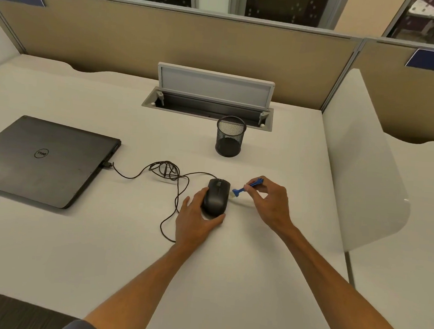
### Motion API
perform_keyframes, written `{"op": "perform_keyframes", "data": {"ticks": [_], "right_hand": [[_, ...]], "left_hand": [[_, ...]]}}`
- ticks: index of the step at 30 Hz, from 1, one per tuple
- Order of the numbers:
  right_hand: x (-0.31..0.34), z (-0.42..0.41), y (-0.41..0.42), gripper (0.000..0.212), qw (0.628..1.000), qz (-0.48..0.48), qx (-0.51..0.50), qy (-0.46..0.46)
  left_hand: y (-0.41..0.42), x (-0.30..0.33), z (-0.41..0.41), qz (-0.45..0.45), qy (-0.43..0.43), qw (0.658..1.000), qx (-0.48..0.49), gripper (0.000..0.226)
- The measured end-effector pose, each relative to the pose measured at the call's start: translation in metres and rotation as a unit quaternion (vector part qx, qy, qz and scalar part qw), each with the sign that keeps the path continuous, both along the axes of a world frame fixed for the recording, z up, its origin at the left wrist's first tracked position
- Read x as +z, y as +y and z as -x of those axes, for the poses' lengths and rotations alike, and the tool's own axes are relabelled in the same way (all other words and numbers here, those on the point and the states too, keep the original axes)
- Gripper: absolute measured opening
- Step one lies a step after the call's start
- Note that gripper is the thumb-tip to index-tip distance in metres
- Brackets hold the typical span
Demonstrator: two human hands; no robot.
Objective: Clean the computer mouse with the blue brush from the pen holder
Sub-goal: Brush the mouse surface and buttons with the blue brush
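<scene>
You are steadying the mouse with your left hand; its fingers are cupping the near end and left side, so the body should not slide when the bristles push on it. The mouse is lying on the desk in front of you, its cable trailing off to the closed laptop. Your right hand is pinching the brush by its blue handle between thumb and fingertips, a light pencil-like hold that probably suits small strokes. The pale bristles are pointing at the mouse's right edge, just beside it; whether they are touching is unclear. The holder is standing well behind, with nothing showing above its rim.
</scene>
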State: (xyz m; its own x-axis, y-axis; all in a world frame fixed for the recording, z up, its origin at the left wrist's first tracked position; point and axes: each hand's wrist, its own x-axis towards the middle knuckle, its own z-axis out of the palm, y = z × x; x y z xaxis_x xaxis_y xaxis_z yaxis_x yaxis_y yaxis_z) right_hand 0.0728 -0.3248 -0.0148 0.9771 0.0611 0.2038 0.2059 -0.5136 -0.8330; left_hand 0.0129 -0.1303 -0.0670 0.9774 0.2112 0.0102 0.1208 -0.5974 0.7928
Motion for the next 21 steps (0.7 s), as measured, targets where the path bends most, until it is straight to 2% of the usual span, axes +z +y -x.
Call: {"op": "perform_keyframes", "data": {"ticks": [3,5,7,14,17,21], "right_hand": [[0.002,-0.001,0.005,0.005,0.998,-0.046,0.032,0.026],[0.002,0.0,0.009,0.007,0.993,-0.038,0.09,0.064],[-0.001,-0.002,0.011,0.009,0.991,-0.023,0.103,0.084],[-0.006,-0.027,0.008,0.008,0.995,-0.053,-0.028,0.075],[-0.011,-0.033,0.006,0.019,0.994,-0.044,-0.059,0.086],[-0.01,-0.03,0.006,0.017,0.992,-0.067,-0.075,0.07]], "left_hand": [[0.0,-0.002,-0.001,0.001,0.007,1.0,-0.004,0.084],[0.0,-0.003,-0.002,-0.002,0.007,1.0,-0.008,0.085],[0.0,-0.003,-0.002,0.0,0.007,1.0,-0.013,0.087],[0.0,-0.003,-0.001,0.008,0.007,1.0,0.003,0.086],[-0.001,-0.003,-0.001,0.005,0.004,1.0,0.0,0.086],[0.0,-0.003,-0.001,0.005,0.006,1.0,0.004,0.087]]}}
